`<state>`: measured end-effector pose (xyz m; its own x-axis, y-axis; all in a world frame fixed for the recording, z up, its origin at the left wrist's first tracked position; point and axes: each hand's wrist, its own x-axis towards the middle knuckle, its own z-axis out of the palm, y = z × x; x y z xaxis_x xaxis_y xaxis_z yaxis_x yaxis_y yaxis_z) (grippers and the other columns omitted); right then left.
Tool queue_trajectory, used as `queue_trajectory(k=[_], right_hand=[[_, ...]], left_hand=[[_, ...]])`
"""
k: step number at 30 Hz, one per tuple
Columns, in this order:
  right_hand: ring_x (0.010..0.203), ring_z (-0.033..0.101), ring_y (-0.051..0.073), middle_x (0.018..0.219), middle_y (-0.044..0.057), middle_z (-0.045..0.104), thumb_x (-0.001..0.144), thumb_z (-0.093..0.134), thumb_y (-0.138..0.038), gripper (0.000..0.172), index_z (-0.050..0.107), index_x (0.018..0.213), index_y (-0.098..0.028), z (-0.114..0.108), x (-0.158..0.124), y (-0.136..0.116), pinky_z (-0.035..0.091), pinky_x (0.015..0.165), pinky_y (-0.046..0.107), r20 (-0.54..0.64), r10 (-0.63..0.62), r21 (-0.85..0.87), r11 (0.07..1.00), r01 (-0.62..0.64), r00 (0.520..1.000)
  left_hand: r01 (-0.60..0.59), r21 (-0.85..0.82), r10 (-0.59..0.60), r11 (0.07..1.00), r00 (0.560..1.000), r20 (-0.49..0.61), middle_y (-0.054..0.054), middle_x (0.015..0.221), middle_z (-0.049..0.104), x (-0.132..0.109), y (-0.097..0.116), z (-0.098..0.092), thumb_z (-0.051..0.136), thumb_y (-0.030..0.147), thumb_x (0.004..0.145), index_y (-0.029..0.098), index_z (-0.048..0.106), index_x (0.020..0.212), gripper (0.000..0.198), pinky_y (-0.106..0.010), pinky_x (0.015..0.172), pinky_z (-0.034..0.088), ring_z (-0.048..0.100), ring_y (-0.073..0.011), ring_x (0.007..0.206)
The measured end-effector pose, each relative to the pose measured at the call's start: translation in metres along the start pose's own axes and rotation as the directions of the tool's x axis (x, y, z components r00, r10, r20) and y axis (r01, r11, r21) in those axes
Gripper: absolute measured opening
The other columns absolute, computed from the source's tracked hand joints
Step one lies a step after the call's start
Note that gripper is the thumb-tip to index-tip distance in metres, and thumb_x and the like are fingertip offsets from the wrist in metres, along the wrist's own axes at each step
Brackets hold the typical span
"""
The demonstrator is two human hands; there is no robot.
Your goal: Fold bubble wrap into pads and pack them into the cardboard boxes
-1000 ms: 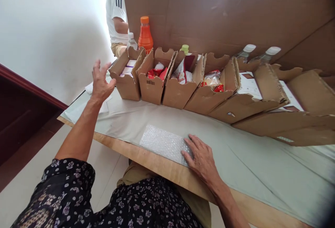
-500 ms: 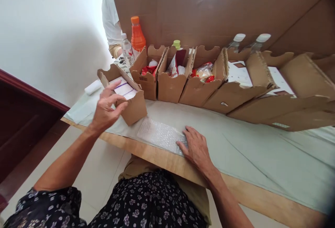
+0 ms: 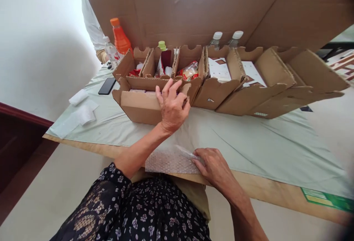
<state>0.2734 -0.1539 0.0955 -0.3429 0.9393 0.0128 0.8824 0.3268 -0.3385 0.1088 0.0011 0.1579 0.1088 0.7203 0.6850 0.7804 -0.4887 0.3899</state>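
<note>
My right hand [image 3: 214,165] pinches the right end of a clear bubble-wrap pouch [image 3: 166,161] between thumb and fingers. One edge of the pouch is lifted, and it lies along the table's front edge. My left hand [image 3: 174,106] is over the right end of a small cardboard box [image 3: 141,109], fingers spread and bent at its rim. White packets [image 3: 137,91] show inside that box, mostly hidden behind its front wall. Whether the left fingertips touch the packets I cannot tell.
Behind stands a row of cardboard bins, some with red snack packets [image 3: 190,70], others with white cards [image 3: 219,69]. An orange bottle [image 3: 121,36], clear bottles and a phone [image 3: 107,86] sit at the back left. Crumpled white wrap [image 3: 79,97] lies left. A person's white sleeve [image 3: 92,21] shows beyond.
The small box has turned and now stands lengthwise before the row. My left hand has moved right to its right end. The pouch, held by my right hand, has its edge raised.
</note>
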Motion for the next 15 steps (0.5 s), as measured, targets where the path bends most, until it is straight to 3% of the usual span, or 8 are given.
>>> queue_trajectory(k=[1,3,6,8,10,12,15], right_hand=[[0.088,0.071,0.026,0.09,0.006,0.077,0.095,0.059,-0.021,0.009,0.068,0.094,-0.02,0.0,0.001,0.003,0.044,0.086,0.039,-0.008,0.018,-0.011,1.0,-0.018,1.0],[0.089,0.071,0.026,0.092,0.006,0.078,0.096,0.057,-0.023,0.012,0.068,0.1,-0.021,0.001,0.005,0.006,0.044,0.087,0.039,-0.016,0.035,-0.005,0.999,-0.035,0.999],[0.097,0.071,0.028,0.101,0.008,0.079,0.097,0.057,-0.024,0.018,0.069,0.11,-0.02,0.005,0.011,0.01,0.045,0.09,0.041,-0.047,0.048,0.03,0.998,-0.047,0.998],[0.111,0.068,0.032,0.12,0.014,0.076,0.096,0.059,-0.025,0.026,0.068,0.12,-0.018,0.008,0.012,0.012,0.046,0.094,0.044,-0.159,0.085,0.008,0.996,-0.084,0.984],[0.125,0.061,0.035,0.139,0.018,0.067,0.097,0.059,-0.027,0.033,0.066,0.128,-0.018,0.011,0.014,0.013,0.045,0.1,0.048,-0.305,0.115,-0.026,0.991,-0.129,0.946],[0.131,0.058,0.034,0.146,0.018,0.062,0.1,0.057,-0.028,0.033,0.065,0.13,-0.018,0.016,0.016,0.008,0.044,0.103,0.049,-0.379,0.102,-0.034,0.992,-0.124,0.92],[0.13,0.059,0.031,0.145,0.015,0.064,0.102,0.053,-0.025,0.032,0.067,0.13,-0.019,0.028,0.022,-0.009,0.046,0.105,0.047,-0.289,-0.017,-0.035,0.999,0.007,0.957]], left_hand=[[-0.031,-0.016,0.031,0.999,1.0,0.0,-0.016,0.153,0.057,-0.001,0.005,0.003,0.067,0.024,0.093,0.021,0.066,0.089,0.005,-0.069,0.128,0.008,0.037,-0.0363,0.155],[-0.147,-0.079,0.146,0.986,0.989,-0.017,-0.017,0.155,0.054,-0.008,0.008,-0.007,0.069,0.036,0.093,0.021,0.068,0.107,0.021,-0.066,0.128,0.016,0.037,-0.0369,0.154],[-0.314,-0.198,0.317,0.929,0.948,-0.016,-0.014,0.143,0.064,-0.037,-0.007,-0.047,0.066,0.039,0.096,0.023,0.062,0.129,0.036,-0.055,0.122,0.037,0.054,-0.0304,0.141],[-0.285,-0.2,0.296,0.937,0.955,0.026,-0.009,0.127,0.072,-0.065,-0.025,-0.076,0.064,0.026,0.096,0.025,0.063,0.125,0.029,-0.05,0.115,0.046,0.063,-0.0269,0.13],[-0.206,-0.145,0.223,0.968,0.968,0.112,-0.009,0.125,0.072,-0.096,-0.041,-0.094,0.061,0.015,0.095,0.023,0.065,0.121,0.028,-0.05,0.11,0.051,0.064,-0.0276,0.128],[-0.172,-0.107,0.194,0.979,0.95,0.244,-0.012,0.132,0.07,-0.124,-0.051,-0.098,0.058,0.011,0.094,0.022,0.067,0.121,0.03,-0.053,0.11,0.051,0.06,-0.0302,0.134],[-0.174,-0.113,0.207,0.978,0.839,0.503,-0.016,0.142,0.066,-0.151,-0.059,-0.083,0.056,0.012,0.094,0.02,0.069,0.124,0.033,-0.059,0.113,0.048,0.056,-0.0341,0.139]])
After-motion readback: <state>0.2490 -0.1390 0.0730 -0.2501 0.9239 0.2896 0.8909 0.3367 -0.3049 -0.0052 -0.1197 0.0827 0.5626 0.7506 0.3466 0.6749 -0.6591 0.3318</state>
